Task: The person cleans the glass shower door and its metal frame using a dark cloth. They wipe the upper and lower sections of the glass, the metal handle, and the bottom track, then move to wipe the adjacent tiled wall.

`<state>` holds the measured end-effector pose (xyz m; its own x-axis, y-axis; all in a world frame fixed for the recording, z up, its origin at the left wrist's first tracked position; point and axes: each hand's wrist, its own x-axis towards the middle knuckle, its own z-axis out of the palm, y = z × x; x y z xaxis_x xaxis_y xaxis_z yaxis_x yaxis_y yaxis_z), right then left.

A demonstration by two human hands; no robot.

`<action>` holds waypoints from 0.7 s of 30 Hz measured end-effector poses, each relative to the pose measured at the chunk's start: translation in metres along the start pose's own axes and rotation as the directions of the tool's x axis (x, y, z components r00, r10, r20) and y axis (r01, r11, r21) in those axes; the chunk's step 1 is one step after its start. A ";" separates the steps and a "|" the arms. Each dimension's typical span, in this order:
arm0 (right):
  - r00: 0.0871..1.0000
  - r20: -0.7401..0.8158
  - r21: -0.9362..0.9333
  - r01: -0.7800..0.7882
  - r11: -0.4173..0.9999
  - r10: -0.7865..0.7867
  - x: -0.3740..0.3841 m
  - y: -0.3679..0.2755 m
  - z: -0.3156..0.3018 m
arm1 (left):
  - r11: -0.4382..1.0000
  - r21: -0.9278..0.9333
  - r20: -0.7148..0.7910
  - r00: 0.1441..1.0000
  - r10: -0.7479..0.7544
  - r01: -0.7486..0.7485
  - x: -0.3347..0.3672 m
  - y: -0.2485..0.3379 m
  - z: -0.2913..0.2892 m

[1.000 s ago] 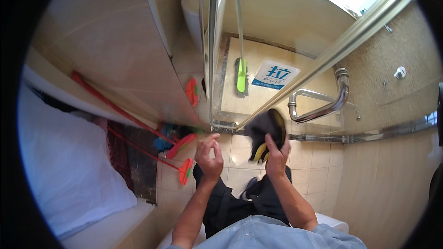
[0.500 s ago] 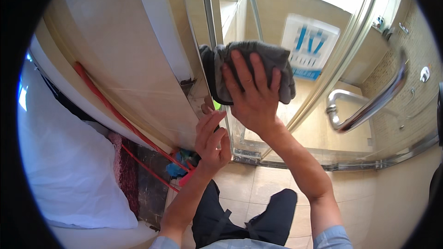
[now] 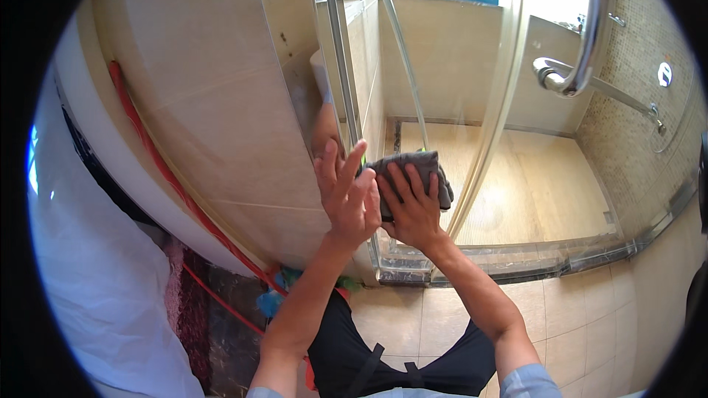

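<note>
Against the lower part of the shower's glass panel [image 3: 457,114], a folded grey cloth [image 3: 442,186] lies under my right hand [image 3: 414,210]. The fingers of that hand spread over the cloth, and its thumb is tucked at the near edge. My left hand [image 3: 350,203] is just left of the cloth, fingers apart and raised, with nothing seen in it. Its fingertips are close to the upright metal frame [image 3: 344,66] at the glass edge; whether they touch it I cannot tell.
A curved chrome door handle [image 3: 568,77] juts out at the right. Behind the glass leans a pole [image 3: 398,33] with a green end. A red hose [image 3: 173,177] runs along the left wall, near white bedding [image 3: 103,273]. The metal sill [image 3: 509,274] edges the tiled floor.
My right hand has slid the cloth down the glass, so it is lower and nearer me. My left hand has risen slightly and its fingers have spread. The view has shifted too.
</note>
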<state>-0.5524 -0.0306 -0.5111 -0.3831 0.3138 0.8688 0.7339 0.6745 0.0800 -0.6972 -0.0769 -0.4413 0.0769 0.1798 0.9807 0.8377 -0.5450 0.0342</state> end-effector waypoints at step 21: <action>0.973 -0.142 -0.146 -0.203 0.968 0.183 -0.028 0.031 0.009 | 0.986 -0.141 0.174 0.983 -0.060 0.085 -0.001 0.015 0.038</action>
<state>-0.5235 -0.0123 -0.5375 -0.1591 0.3335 0.9292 0.8705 0.4915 -0.0274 -0.6642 -0.0545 -0.4488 0.1198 0.3517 0.9284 0.7568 -0.6376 0.1438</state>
